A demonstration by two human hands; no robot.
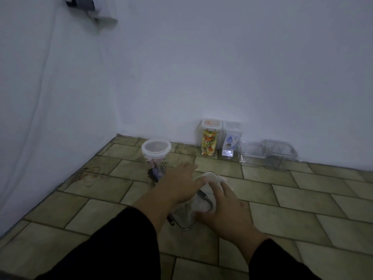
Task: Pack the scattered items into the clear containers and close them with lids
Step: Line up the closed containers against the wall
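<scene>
A clear square container [187,219] stands on the tiled floor in front of me, with a white lid [212,178] tilted over its top. My left hand [179,182] rests on the left side of the lid and container. My right hand [226,209] grips the lid and container from the right, thumb against the near wall. Dark items show dimly inside the container. A round clear jar [155,156] with a white lid on it holds pink and purple items, just left of my left hand.
Against the white wall stand a tall lidded container of colourful packets [210,138], a second tall lidded container [231,140], and two low clear containers without lids [252,151] [280,152]. A white sheet [40,118] hangs at the left. Tiled floor lies all round.
</scene>
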